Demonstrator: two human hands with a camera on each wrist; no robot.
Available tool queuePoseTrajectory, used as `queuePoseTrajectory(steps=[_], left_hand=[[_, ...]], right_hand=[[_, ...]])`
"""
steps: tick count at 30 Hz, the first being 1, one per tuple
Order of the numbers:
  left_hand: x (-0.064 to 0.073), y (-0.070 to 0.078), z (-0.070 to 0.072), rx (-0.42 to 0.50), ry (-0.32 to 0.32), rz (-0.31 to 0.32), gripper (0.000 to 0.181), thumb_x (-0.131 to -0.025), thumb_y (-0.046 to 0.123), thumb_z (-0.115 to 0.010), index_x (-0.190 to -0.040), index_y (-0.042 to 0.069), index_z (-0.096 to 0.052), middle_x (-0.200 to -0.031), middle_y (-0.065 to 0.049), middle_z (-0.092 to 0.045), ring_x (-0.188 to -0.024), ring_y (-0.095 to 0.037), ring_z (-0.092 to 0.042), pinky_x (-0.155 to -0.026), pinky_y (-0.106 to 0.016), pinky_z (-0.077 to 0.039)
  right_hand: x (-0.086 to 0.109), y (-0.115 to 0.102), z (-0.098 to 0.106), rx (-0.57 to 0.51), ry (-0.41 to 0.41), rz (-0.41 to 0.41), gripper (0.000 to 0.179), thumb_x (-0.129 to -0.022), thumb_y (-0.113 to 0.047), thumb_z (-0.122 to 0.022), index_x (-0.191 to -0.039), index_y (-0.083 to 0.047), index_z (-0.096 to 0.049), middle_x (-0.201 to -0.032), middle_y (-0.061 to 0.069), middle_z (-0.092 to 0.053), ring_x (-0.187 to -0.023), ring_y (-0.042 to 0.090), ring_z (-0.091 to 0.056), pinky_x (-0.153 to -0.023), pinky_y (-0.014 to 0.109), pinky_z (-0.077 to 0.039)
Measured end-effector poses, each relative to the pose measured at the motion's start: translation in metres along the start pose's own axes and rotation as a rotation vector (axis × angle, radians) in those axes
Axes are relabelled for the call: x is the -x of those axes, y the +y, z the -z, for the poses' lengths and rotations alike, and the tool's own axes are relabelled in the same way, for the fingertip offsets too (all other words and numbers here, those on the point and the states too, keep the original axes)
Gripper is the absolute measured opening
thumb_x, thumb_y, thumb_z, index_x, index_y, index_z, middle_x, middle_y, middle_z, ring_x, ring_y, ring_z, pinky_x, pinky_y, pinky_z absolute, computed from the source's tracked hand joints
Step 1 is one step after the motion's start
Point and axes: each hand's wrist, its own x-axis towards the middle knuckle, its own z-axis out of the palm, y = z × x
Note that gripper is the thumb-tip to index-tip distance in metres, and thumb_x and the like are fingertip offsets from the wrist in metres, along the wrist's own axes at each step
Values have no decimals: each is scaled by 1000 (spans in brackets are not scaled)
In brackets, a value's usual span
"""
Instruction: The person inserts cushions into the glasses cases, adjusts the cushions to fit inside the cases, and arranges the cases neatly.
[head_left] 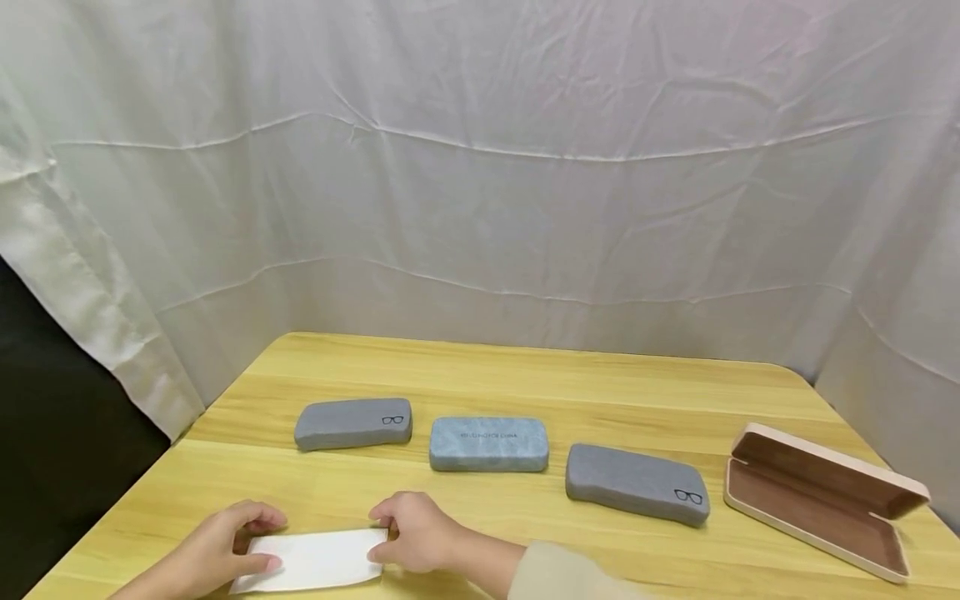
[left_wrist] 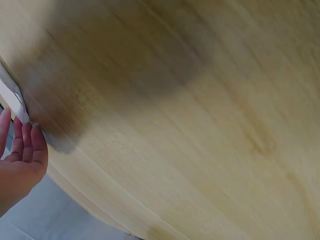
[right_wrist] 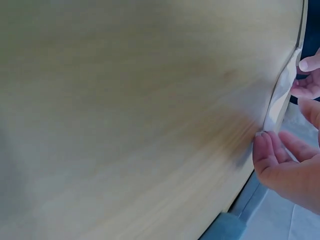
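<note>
On my feed, the table (head_left: pixel 495 375) shows smooth wood grain. On it, the white sheet (head_left: pixel 318 558) looks matt, paper or cloth I can't tell; the grey cases (head_left: pixel 633 479) look matt. Behind it, the curtain (head_left: pixel 480 217) is creased cloth.

The thin sheet (head_left: pixel 318 560) was plain white. The table (head_left: pixel 495 379) was yellow, streaked with a darker wood grain, though both wrist views gave it a duller tan. The leftmost closed case (head_left: pixel 345 423) was solid grey, marked with a pair of black-outlined glasses; the rightmost closed case (head_left: pixel 630 481) shared that grey and that black glasses motif. Between them, the middle case (head_left: pixel 487 454) was light blue, cloudily mottled, with small dark lettering. The open case (head_left: pixel 817 500) was pale pinkish cream outside and brown inside. The curtain (head_left: pixel 487 217) was whitish grey, tinged pink at upper right, and the sleeve (head_left: pixel 558 573) was cream.
</note>
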Motion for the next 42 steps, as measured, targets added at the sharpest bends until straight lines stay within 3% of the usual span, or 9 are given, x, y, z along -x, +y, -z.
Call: queuePoseTrajectory(steps=[5,10,15,20,25,32,42], left_hand=[[-3,0,-1,-19,-10,-8,42,-75,30,-75,-100,0,-59,-88,-2,-56,-70,4,-38,-59,-20,-37],[-7,1,-1,-29,-35,-23,39,-75,29,-74,-99,1,-60,-88,-1,-57,-71,4,-39,-62,-21,-40],[-7,0,-1,-7,-58,-41,34,-75,28,-74,-94,2,-60,-81,-1,-53,-68,3,-37,-59,-20,-36],[-6,0,0,-13,-78,-18,28,-76,29,-73,-83,6,-58,-69,2,-44,-61,2,-35,-53,-21,-29],[-6,-1,3,-30,-85,-38,24,-78,24,-73,-76,6,-56,-67,5,-45,-60,3,-36,-52,-21,-30],[-12,4,4,18,-25,-77,21,-81,20,-69,-78,5,-55,-66,7,-47,-58,4,-37,-51,-19,-31],[-22,15,-2,247,8,-33,24,-88,17,-63,-92,-7,-61,-77,-1,-60,-58,2,-47,-49,-20,-42]], right_hand=[[-8,-6,-6,148,35,16,28,-77,-10,-72,-102,1,-66,-79,-1,-54,-71,1,-44,-69,14,-42],[-16,-8,-11,291,60,-34,22,-73,-8,-75,-93,-6,-66,-80,-2,-60,-75,3,-51,-69,15,-43],[-20,-9,-16,317,53,-86,17,-73,-5,-74,-82,-10,-61,-75,-6,-58,-71,3,-49,-66,15,-42],[-20,-9,-16,338,65,-115,16,-73,-4,-73,-72,-9,-58,-67,-6,-51,-64,6,-43,-61,15,-39],[-15,-7,-12,256,74,-90,19,-73,0,-71,-63,-7,-55,-58,-6,-44,-58,8,-39,-57,16,-35],[-12,-1,-2,100,132,-36,14,-75,2,-68,-68,-5,-58,-60,-6,-44,-59,4,-39,-56,16,-37],[-10,9,13,-193,222,-45,8,-79,5,-65,-78,1,-59,-59,-3,-46,-52,7,-43,-47,16,-37]])
